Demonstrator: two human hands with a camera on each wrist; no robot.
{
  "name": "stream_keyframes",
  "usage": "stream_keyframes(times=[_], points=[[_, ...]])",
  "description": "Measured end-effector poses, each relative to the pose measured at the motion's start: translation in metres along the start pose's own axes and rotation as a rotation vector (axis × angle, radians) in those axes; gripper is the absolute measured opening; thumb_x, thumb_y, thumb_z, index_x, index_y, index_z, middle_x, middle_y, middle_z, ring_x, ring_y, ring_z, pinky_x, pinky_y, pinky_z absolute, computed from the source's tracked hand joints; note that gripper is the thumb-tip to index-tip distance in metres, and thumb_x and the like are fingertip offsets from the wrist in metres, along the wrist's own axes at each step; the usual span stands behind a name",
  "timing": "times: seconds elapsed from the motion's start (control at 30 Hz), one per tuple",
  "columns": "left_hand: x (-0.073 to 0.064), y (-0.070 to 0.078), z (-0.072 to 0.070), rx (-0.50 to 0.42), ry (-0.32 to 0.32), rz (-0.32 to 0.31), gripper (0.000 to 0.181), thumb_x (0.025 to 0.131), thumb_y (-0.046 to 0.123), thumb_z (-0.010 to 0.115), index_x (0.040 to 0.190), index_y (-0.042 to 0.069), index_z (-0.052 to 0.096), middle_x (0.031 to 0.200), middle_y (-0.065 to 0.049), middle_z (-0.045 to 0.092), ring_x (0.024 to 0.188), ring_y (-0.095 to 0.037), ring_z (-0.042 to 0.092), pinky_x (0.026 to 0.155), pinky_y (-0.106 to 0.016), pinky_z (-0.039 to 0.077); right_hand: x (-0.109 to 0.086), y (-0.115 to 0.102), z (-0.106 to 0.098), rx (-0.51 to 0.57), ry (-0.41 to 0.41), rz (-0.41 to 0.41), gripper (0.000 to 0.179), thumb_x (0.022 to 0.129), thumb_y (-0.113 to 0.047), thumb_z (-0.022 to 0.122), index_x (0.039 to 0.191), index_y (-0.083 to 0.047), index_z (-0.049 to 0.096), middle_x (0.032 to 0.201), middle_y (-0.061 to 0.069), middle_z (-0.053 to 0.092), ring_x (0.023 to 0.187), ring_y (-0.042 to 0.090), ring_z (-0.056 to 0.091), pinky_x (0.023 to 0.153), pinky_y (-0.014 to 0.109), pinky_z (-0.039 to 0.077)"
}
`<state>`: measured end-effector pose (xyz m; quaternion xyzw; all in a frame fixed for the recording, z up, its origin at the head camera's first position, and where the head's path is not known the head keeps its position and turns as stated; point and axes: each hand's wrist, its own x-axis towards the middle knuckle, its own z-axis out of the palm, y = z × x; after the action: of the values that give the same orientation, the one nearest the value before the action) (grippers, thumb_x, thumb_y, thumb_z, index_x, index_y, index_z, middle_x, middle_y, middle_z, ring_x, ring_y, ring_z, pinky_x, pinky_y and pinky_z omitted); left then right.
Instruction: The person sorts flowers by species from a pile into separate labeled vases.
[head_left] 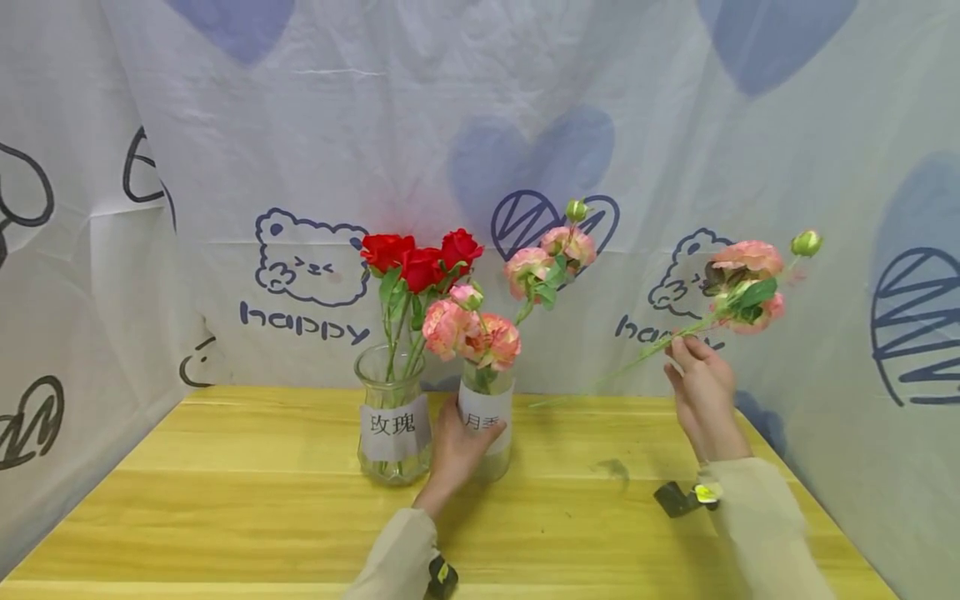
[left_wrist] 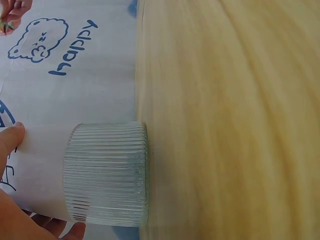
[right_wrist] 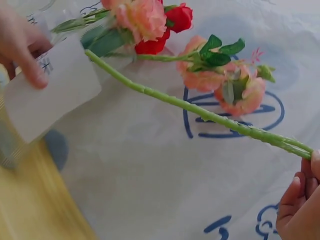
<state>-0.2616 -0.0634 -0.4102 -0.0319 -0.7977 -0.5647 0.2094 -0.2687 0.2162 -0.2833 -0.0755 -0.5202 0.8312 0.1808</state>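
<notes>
My left hand (head_left: 462, 446) grips a ribbed glass vase (left_wrist: 107, 175) round its white paper label (head_left: 480, 408), with the thumb across the front. Pink flowers (head_left: 472, 333) stand in this vase, one stem leaning right. Off to the right, my right hand (head_left: 701, 387) pinches the green stem (right_wrist: 200, 112) of another pink flower spray (head_left: 750, 287) between thumb and fingers. Its blooms and a bud point up and right, while the bare stem end slants down left towards the held vase. In the right wrist view that end appears close to the label's top edge.
Left of the held vase stands a second glass vase (head_left: 392, 375) with a labelled front and red roses (head_left: 420, 262) in it. Both stand on a yellow wood-grain table (head_left: 247, 500). A printed white cloth (head_left: 420, 100) hangs behind and at the sides.
</notes>
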Motion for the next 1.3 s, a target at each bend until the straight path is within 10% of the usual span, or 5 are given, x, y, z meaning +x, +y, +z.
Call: stream_keyframes(times=[0.4,0.87,1.3], points=[[0.0,-0.003,0.0,0.018,0.0,0.0,0.073,0.077,0.02,0.081,0.131,-0.01,0.042,0.117,-0.025,0.055,0.104,-0.039,0.056,0.092,-0.053,0.047,0.003,-0.007,0.033,0.042,0.148,-0.112,0.008,0.096,-0.009,0.057,0.098,-0.004,0.063,0.098,-0.003,0.059,0.085,0.011,0.051,0.063,0.016,0.042],[0.0,-0.002,-0.001,0.017,0.002,-0.007,0.074,0.076,0.021,0.081,0.132,-0.01,0.042,0.117,-0.025,0.055,0.105,-0.039,0.055,0.092,-0.054,0.046,0.005,-0.02,0.054,-0.054,0.124,-0.211,0.01,0.095,-0.008,0.06,0.101,-0.004,0.067,0.092,-0.003,0.063,0.079,0.01,0.05,0.061,0.015,0.042],[0.001,-0.003,0.001,0.019,0.007,0.002,0.074,0.076,0.021,0.082,0.131,-0.009,0.043,0.116,-0.025,0.056,0.104,-0.039,0.056,0.091,-0.054,0.047,-0.007,-0.032,0.099,-0.464,-0.02,-0.435,0.026,0.096,-0.008,0.059,0.117,0.007,0.063,0.097,0.003,0.06,0.086,0.009,0.051,0.073,0.019,0.045]])
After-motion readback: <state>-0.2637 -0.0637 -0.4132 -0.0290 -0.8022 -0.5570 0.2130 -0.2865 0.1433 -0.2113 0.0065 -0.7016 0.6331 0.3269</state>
